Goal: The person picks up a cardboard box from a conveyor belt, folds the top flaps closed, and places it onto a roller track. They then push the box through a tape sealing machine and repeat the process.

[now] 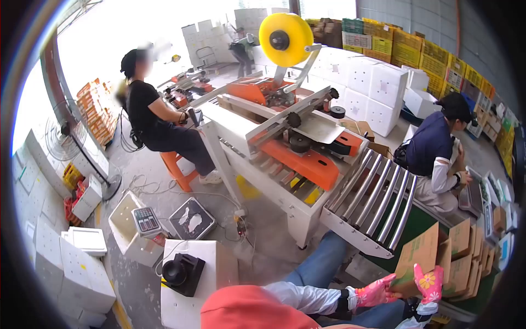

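Both hands wear pink patterned gloves and are at the lower right. My left hand (pixel 375 291) is beside the lower left edge of a brown cardboard piece (pixel 417 253), its fingers pointing right; whether it grips the cardboard is unclear. My right hand (pixel 428 284) is upright in front of the cardboard's lower right part, with the thumb and a finger apart. Several folded cartons (pixel 463 263) with green print lean in a row just right of my hands. A roller conveyor (pixel 378 203) ends above the cardboard.
A sealing machine (pixel 296 159) with a yellow tape roll (pixel 286 39) stands ahead. One person (pixel 150 109) sits at the left, another (pixel 433 145) at the right. A black device (pixel 183 274) rests on a white box (pixel 219 263); a scale (pixel 146 221) is beyond.
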### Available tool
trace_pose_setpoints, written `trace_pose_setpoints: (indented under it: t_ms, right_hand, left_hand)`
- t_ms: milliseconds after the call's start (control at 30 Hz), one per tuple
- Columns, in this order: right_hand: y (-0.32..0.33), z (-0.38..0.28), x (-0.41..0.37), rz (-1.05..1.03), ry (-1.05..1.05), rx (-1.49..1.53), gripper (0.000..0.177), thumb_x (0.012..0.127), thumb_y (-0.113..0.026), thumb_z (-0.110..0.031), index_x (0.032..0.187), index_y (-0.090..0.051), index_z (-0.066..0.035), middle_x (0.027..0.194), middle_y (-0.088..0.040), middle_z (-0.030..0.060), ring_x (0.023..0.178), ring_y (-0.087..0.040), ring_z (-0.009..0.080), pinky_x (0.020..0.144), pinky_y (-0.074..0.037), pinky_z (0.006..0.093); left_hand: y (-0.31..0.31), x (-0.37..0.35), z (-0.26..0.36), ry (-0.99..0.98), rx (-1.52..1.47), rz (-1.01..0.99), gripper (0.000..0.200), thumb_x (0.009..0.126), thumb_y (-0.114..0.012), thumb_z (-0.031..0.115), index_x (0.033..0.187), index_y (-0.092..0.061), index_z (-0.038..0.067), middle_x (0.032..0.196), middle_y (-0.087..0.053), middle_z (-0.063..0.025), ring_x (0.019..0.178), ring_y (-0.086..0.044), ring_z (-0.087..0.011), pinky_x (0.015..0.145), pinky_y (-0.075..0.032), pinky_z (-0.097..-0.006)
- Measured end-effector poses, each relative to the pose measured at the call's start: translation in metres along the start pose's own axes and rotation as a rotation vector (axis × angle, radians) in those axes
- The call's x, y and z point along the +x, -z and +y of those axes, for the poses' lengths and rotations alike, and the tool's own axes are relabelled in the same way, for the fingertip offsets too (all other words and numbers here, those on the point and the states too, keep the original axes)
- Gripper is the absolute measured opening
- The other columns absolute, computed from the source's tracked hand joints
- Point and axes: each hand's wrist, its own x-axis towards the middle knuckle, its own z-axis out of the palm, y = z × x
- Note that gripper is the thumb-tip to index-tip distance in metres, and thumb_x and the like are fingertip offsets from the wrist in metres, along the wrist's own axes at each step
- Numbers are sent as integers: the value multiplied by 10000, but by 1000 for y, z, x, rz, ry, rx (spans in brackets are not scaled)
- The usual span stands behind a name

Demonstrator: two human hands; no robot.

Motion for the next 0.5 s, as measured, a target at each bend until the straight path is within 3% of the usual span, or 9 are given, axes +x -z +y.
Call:
trace_pose_setpoints:
  t_ms: [167, 200, 233, 267, 300, 367, 433, 467, 500]
  right_hand:
    - [22, -70, 5, 360, 455, 110, 250, 771, -699, -243, 950, -679, -70, 945, -674, 132, 916, -625, 330, 848, -480, 431]
    - [15, -75, 20, 380, 535, 58, 265, 767, -707, -241, 972, -675, -76, 983, -670, 125, 970, -614, 330, 894, -469, 435]
    - [-10, -64, 35, 343, 531, 12, 364, 771, -711, -330, 1035, -658, -85, 1095, -632, 123, 1083, -559, 330, 944, -437, 452]
    - [-35, -52, 51, 306, 528, -34, 464, 774, -715, -419, 1097, -641, -94, 1207, -594, 121, 1195, -505, 330, 993, -405, 469]
    - [-58, -44, 73, 93, 565, -3, 395, 794, -670, -377, 1128, -643, -168, 1367, -488, 96, 1326, -355, 333, 1098, -292, 465]
    - [-74, -41, 95, 140, 786, -178, 431, 840, -635, -382, 1208, -597, -160, 1406, -435, 133, 1348, -307, 356, 1111, -267, 464]
    - [-94, -37, 111, 97, 842, 39, 431, 860, -629, -363, 1225, -588, -138, 1433, -404, 131, 1341, -326, 347, 1122, -243, 465]
    - [-104, -37, 120, -163, 691, 402, 420, 873, -628, -339, 1230, -586, -122, 1402, -448, 116, 1312, -381, 315, 1128, -230, 459]
    - [-102, -38, 120, -186, 673, 504, 400, 893, -608, -313, 1230, -579, -100, 1332, -499, 102, 1248, -435, 278, 1111, -260, 438]
  left_hand:
    - [-52, -24, 74, -321, 377, -191, 453, 970, -515, 330, 1342, -429, 86, 1332, -498, -65, 1198, -506, -196, 983, -404, -351]
    - [-29, -19, 102, -336, 740, -16, 557, 979, -493, 333, 1427, -326, 49, 1368, -456, -68, 1240, -445, -202, 1038, -353, -336]
    - [-90, -47, 102, -474, 964, 315, 615, 958, -554, 262, 1454, -274, 29, 1368, -439, -111, 1230, -437, -201, 1008, -365, -301]
    - [-90, -51, 118, -602, 1295, 605, 699, 922, -616, 204, 1469, -223, 19, 1380, -407, -164, 1247, -415, -214, 1024, -352, -305]
    - [-50, -49, 147, -1206, 1726, 585, 746, 896, -650, 150, 1475, -197, 23, 1425, -344, -193, 1272, -386, -217, 1022, -359, -318]
    - [-78, -64, 191, -1440, 1672, 585, 733, 897, -631, 84, 1481, -190, 44, 1497, -245, -193, 1299, -362, -262, 1013, -366, -318]
    - [-86, -71, 247, -1253, 1547, 149, 629, 936, -582, 120, 1464, -248, 43, 1396, -428, -147, 1182, -479, -186, 974, -399, -311]
    - [-93, -72, 259, -999, 1429, 163, 541, 963, -548, 185, 1431, -324, 33, 1274, -543, -137, 1098, -538, -154, 935, -418, -297]
    - [-93, -62, 271, -1007, 1600, 150, 472, 970, -539, 264, 1365, -430, 29, 1100, -634, -117, 946, -593, -125, 834, -457, -270]
